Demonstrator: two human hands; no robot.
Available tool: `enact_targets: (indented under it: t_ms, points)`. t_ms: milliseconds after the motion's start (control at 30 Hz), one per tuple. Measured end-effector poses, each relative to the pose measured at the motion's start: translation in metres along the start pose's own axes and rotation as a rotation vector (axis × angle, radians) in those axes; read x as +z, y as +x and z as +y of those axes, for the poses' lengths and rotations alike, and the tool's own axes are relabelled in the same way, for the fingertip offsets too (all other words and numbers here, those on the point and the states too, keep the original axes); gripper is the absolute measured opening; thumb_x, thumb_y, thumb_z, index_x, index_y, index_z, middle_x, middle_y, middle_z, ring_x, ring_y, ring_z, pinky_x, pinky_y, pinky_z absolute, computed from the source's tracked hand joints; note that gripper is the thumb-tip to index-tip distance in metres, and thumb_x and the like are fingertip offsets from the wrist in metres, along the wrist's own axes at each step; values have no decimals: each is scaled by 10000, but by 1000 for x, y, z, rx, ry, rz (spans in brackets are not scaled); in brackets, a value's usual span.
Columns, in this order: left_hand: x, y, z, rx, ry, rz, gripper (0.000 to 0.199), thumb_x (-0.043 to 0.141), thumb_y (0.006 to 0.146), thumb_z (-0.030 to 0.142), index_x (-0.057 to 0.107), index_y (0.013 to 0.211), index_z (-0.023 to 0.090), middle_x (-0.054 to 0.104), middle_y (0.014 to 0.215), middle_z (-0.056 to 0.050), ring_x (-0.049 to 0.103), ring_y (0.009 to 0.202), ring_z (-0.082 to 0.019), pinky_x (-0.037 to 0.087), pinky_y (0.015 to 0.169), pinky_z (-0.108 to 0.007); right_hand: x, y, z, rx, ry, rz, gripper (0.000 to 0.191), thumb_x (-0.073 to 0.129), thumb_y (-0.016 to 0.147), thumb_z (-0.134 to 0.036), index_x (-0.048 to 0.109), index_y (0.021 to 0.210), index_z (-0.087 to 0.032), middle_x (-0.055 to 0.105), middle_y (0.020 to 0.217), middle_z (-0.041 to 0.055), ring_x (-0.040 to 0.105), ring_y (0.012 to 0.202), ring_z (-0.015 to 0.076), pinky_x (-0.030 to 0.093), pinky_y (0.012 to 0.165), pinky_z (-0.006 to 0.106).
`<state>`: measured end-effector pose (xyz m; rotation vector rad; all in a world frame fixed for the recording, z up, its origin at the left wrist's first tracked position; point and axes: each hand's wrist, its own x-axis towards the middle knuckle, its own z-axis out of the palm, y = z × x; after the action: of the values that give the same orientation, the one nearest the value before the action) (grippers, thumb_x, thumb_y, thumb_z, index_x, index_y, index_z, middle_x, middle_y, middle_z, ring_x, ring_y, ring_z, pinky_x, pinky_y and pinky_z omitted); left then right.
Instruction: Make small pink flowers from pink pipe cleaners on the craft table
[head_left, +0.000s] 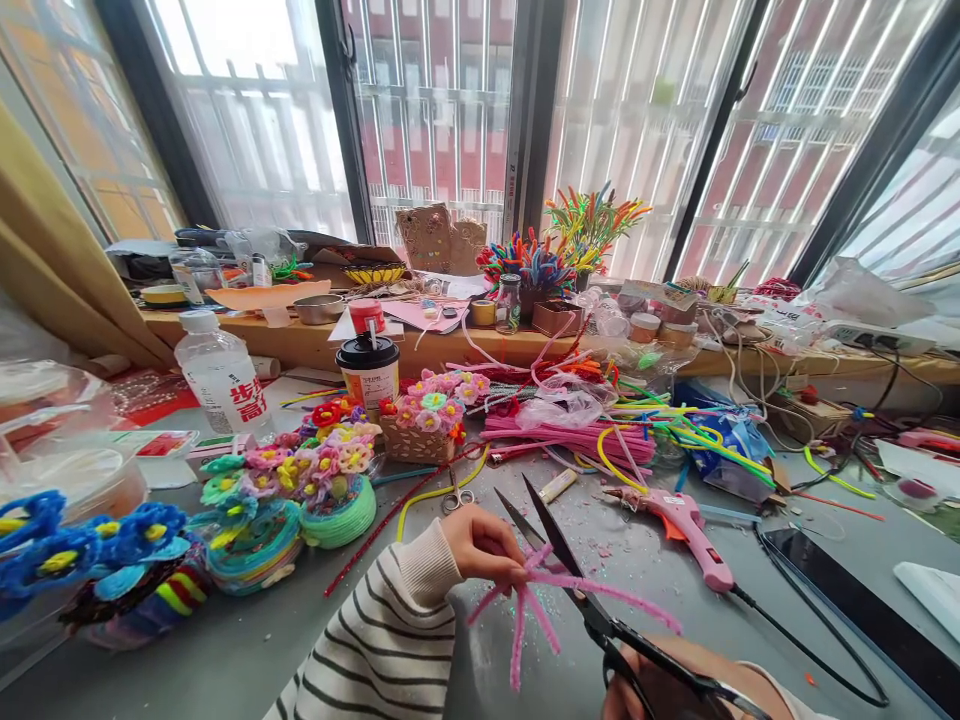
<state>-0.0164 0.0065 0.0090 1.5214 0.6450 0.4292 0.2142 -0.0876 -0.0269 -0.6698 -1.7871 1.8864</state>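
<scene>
In the head view my left hand [491, 548] pinches a bundle of pink pipe cleaners [538, 612] at its middle, and several fuzzy ends splay out from the fingertips. One longer pink end reaches to the right. My right hand [660, 680], partly cut off by the bottom edge, grips the handles of black scissors [596, 615]. Their blades stand apart, pointing up and left, around the long pink end close to my left fingertips. Glitter and small pink scraps lie on the grey table [480, 650] beneath.
A pink glue gun [686, 530] and a dark phone-like slab [862, 610] lie at the right. Pipe-cleaner flower pots [337, 510] stand at the left beside a water bottle [221, 375]. Behind are a lidded cup [369, 375], small scissors [457, 497] and a pink pipe-cleaner pile [570, 440].
</scene>
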Motion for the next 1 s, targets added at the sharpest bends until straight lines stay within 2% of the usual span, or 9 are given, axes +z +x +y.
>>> enact_targets:
  t_ms: [133,233,467,600,667,833,933,1000]
  points:
    - [2,0,0,51,42,20,199,631,530,272,609,582,81,552,523,-13,513,453,-87,427,480,-212,3,12,23,-32,191,-46,854,409,142,-755,510,703,-120,542,678,81,520,604,151,398,521,235]
    - [3,-1,2,104,82,42,192,626,539,270,615,587,85,570,537,-26,528,497,-100,429,496,-208,5,13,21,-19,168,-48,844,414,124,-748,498,679,-117,541,693,92,502,597,148,388,533,248]
    - [5,0,2,157,52,52,173,625,547,244,609,590,77,574,554,-31,531,507,-97,425,487,-197,12,15,-13,-109,87,39,641,366,434,-747,435,618,-137,472,615,40,428,536,97,348,503,216]
    - [4,1,2,173,50,58,178,622,552,258,605,586,84,574,561,-32,529,512,-98,428,494,-201,16,17,-11,-156,112,58,565,380,521,-700,418,622,-146,401,510,-9,376,441,70,334,449,203]
    - [4,1,2,173,59,67,179,618,556,263,604,584,87,573,562,-31,529,519,-98,429,499,-199,16,17,-3,-180,152,94,541,409,533,-677,422,616,-143,375,454,-33,353,387,52,328,414,187]
    - [6,3,-2,160,47,66,168,627,540,246,605,572,83,555,534,-20,519,495,-91,424,489,-198,13,13,18,-156,205,275,389,507,609,-522,381,557,-158,321,316,-81,292,264,21,303,326,147]
    - [7,5,-6,119,20,81,181,634,527,246,599,566,74,550,523,-16,517,481,-86,418,481,-194,9,9,20,-155,208,311,389,497,607,-529,372,562,-164,297,326,-92,276,263,20,345,346,169]
    - [6,6,-6,70,-11,110,196,637,519,256,591,571,73,547,512,-10,515,470,-82,413,474,-190,5,5,15,-144,122,362,408,488,591,-553,378,559,-162,290,351,-89,272,270,20,329,338,172]
